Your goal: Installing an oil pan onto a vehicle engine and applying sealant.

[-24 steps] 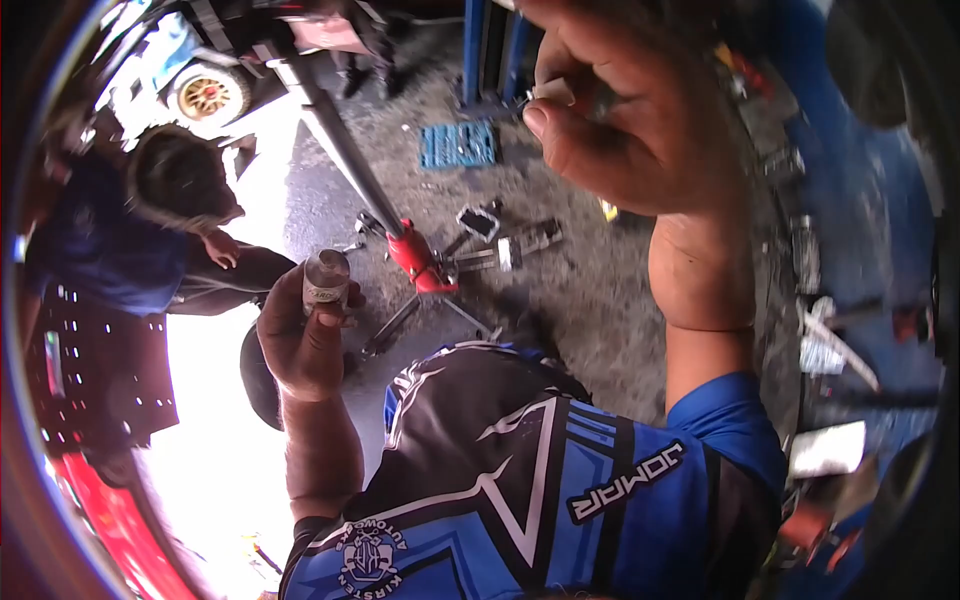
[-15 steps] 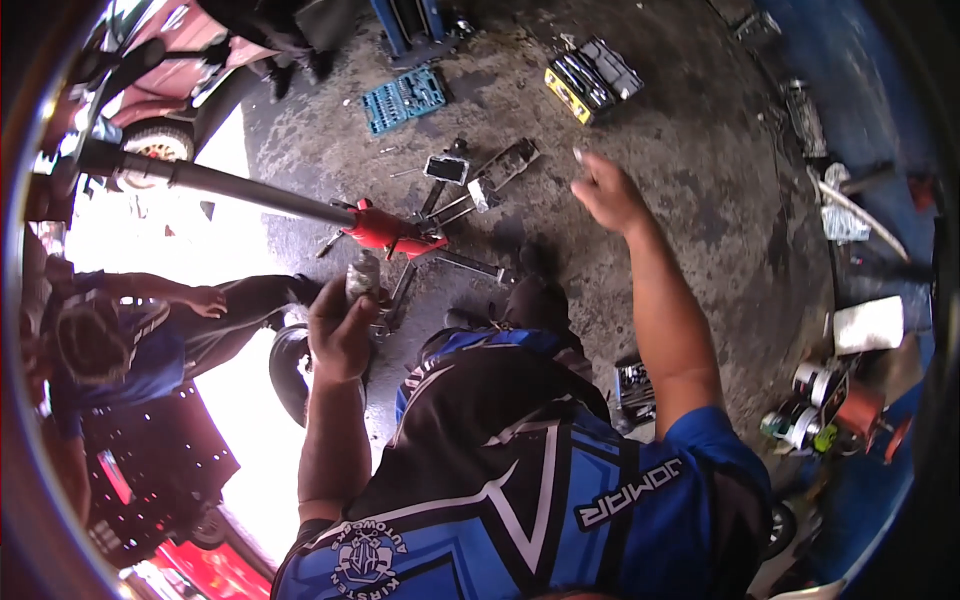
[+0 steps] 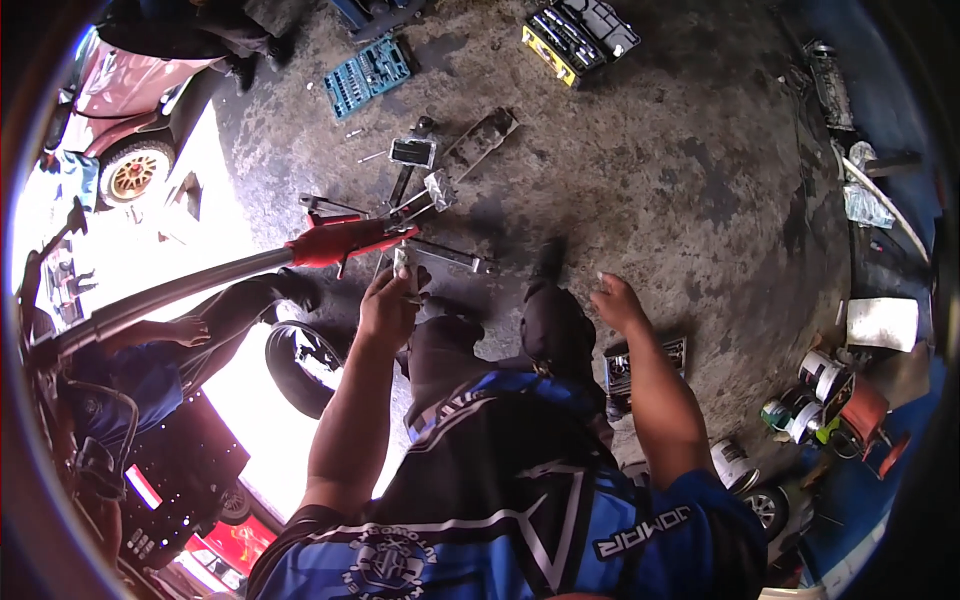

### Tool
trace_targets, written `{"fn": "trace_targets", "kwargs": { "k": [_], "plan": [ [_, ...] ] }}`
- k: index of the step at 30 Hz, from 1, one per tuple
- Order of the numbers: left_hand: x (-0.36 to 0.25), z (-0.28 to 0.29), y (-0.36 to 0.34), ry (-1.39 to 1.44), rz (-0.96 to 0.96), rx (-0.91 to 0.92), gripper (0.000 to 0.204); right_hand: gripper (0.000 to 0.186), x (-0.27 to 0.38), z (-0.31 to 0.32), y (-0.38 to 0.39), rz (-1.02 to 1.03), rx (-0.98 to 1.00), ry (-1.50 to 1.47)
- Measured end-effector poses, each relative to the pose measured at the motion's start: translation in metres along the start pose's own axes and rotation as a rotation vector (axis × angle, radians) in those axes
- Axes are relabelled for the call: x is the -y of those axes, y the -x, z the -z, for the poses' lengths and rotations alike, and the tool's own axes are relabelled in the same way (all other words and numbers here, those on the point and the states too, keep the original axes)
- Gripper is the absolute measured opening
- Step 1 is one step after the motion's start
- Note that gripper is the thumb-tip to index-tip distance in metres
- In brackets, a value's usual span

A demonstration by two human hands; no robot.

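Clamping one pale cylinder [image 3: 402, 262] at ten o'clock, the left hand [image 3: 386, 312] sits at nine. The right hand [image 3: 618, 303], at three, is curled; whether it closes on anything, I cannot tell. One red jack [image 3: 340, 241] stands at ten, one teal case [image 3: 374, 95] at eleven, one yellow toolbox [image 3: 548, 58] at one o'clock.

Strong white light is glaring from the left, bleaching the floor [image 3: 650, 200] near the gold-rimmed wheel [image 3: 137, 178]. Toward the middle, the concrete is looking dimmer, while fisheye distortion is bending outer shapes and blackness is swallowing the corners.
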State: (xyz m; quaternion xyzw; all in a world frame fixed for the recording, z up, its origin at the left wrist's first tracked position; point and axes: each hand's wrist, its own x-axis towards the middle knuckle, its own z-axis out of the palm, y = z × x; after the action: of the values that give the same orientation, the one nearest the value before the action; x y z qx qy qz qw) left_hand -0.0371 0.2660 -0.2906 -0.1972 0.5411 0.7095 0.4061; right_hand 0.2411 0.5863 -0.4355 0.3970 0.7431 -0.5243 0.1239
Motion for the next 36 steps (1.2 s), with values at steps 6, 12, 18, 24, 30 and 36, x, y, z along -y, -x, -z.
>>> {"fn": "trace_targets", "kwargs": {
  "k": [6, 12, 18, 24, 30, 36],
  "plan": [
    [0.015, -0.031, -0.058, 0.123, -0.003, -0.164, 0.035, 0.064, -0.056, 0.077, 0.005, -0.273, 0.150, 0.014],
    [0.002, -0.019, -0.136, 0.200, -0.090, -0.196, 0.038, 0.063, -0.055, 0.106, -0.028, -0.350, 0.151, 0.125],
    [-0.009, 0.011, -0.263, 0.288, -0.074, -0.324, 0.026, 0.063, -0.027, 0.092, -0.092, -0.396, 0.201, 0.138],
    [0.021, 0.046, -0.420, 0.000, 0.093, -0.426, 0.031, 0.064, -0.014, 0.080, -0.168, -0.322, 0.163, 0.203],
    [0.062, 0.106, -0.532, -0.073, 0.198, -0.548, 0.034, 0.061, 0.036, 0.042, -0.237, -0.517, 0.257, 0.097],
    [0.089, 0.173, -0.618, -0.154, 0.163, -0.548, 0.051, 0.061, 0.053, 0.006, -0.266, -0.518, 0.302, 0.040]
  ]
}}
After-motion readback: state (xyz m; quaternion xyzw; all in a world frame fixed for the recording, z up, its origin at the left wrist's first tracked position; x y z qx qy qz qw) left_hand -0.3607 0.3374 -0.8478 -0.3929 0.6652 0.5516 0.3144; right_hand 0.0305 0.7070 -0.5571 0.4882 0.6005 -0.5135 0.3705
